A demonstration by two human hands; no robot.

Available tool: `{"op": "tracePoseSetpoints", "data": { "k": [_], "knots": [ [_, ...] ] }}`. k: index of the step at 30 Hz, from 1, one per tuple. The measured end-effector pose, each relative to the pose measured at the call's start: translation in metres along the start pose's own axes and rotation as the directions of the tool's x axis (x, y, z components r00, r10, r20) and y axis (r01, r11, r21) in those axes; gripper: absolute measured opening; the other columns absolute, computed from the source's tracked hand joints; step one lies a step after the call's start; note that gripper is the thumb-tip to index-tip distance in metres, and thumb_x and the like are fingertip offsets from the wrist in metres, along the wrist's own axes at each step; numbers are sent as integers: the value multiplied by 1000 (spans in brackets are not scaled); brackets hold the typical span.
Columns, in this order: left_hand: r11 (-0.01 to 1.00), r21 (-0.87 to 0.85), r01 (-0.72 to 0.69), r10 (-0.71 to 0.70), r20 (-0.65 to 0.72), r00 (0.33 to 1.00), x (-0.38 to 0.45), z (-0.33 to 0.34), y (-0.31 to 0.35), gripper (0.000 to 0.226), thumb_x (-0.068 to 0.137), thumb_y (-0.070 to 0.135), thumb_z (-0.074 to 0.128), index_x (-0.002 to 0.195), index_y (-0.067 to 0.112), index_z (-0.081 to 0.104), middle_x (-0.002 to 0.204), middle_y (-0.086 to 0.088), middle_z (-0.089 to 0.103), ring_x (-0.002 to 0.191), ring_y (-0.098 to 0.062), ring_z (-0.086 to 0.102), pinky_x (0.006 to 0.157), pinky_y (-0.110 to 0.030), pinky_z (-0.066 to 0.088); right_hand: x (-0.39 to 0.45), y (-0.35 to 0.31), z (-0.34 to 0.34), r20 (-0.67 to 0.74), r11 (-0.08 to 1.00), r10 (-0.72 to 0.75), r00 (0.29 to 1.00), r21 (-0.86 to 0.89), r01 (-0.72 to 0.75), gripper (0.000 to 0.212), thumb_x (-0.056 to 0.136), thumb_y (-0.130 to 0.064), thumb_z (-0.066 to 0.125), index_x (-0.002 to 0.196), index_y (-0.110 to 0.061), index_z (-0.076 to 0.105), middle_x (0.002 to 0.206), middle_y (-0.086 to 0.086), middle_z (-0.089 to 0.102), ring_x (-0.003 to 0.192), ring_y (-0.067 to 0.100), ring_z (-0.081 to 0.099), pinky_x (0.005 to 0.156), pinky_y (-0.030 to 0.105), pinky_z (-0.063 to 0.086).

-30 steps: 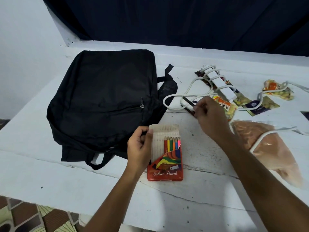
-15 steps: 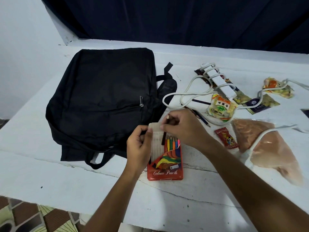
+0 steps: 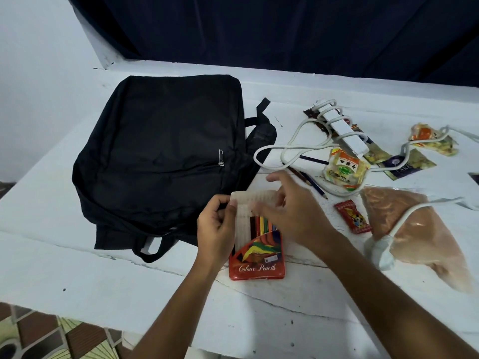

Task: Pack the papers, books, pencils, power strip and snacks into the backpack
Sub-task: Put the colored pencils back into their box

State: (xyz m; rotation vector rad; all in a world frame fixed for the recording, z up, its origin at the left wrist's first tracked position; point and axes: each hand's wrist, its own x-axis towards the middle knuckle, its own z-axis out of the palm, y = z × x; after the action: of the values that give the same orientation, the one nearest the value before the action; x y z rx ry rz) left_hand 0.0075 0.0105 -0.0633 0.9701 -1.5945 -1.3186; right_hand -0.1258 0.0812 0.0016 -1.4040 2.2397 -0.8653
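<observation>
Here the left hand (image 3: 216,229) pinches the left edge of the red colour-pencil pack (image 3: 256,252), which lies on the white tabletop (image 3: 77,275) just near of the closed black backpack (image 3: 166,156). The right hand (image 3: 293,213) hovers over the pack's open top, its fingers (image 3: 278,177) loosely spread and holding nothing. Far right lie two loose pencils (image 3: 308,181), the white power strip (image 3: 342,130) and snack packets (image 3: 343,167).

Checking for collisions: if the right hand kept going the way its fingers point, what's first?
Probably the black backpack: the right hand points up-left over the pencil box. Its height is unclear.
</observation>
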Motion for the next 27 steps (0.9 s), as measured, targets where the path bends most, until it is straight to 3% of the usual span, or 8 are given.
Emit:
{"op": "tracePoseSetpoints", "data": {
  "k": [2,4,9,14,20,24,26,27],
  "knots": [
    [999,-16,30,-30,12,999,-1,1,2,15,97,22,51,87,17,61,66,-14,63,59,-27,59,52,-41,49,18,21,-7,-176,998,45,983,-24,-50,24,87,-35,66,104,-23,56,77,-6,57,70,13,56,58,22,37],
    [998,-24,57,-56,33,998,-2,1,3,14,97,23,50,88,18,60,74,-10,68,67,-26,67,57,-42,55,36,46,-13,-256,981,105,961,-134,-143,13,88,-25,65,98,-17,62,86,0,63,77,19,60,59,21,34],
    [997,-19,75,-74,49,996,-1,0,1,16,93,33,51,90,20,60,78,1,73,71,-16,71,59,-39,59,55,79,-14,-279,916,174,944,-305,-259,20,89,-26,62,105,-15,67,107,11,60,92,31,61,67,30,41],
    [999,-10,43,-43,30,999,-2,-1,2,23,88,42,51,88,21,61,76,-9,71,71,-30,69,61,-55,56,59,79,-13,-311,898,147,939,-356,-259,18,90,-25,61,99,-12,71,108,14,58,93,33,60,69,32,44],
    [997,-9,70,-70,36,997,-2,0,4,21,89,40,51,89,22,61,78,-8,72,72,-29,70,62,-58,56,57,73,-16,-269,867,146,952,-428,-254,19,93,-18,54,104,-7,65,108,15,55,101,34,54,76,40,49],
    [998,-16,67,-67,27,997,-2,1,5,19,90,37,51,88,21,60,76,-6,71,71,-31,69,61,-55,55,50,57,-41,-296,969,149,944,-148,-200,10,89,-15,56,88,-13,66,87,8,68,77,24,61,67,32,48],
    [998,-16,58,-58,21,998,-2,1,5,21,89,38,51,88,20,61,75,-7,71,70,-32,68,60,-53,54,41,42,-52,-320,984,137,937,150,-93,13,86,-9,60,76,-15,67,68,0,65,57,10,55,56,25,43],
    [998,-16,54,-54,22,998,-2,1,4,21,89,39,51,88,20,61,75,-7,71,70,-31,69,59,-52,54,35,32,-58,-284,940,142,948,340,-39,17,85,-5,62,72,-15,67,60,-4,61,50,6,50,51,23,40]
  ]
}}
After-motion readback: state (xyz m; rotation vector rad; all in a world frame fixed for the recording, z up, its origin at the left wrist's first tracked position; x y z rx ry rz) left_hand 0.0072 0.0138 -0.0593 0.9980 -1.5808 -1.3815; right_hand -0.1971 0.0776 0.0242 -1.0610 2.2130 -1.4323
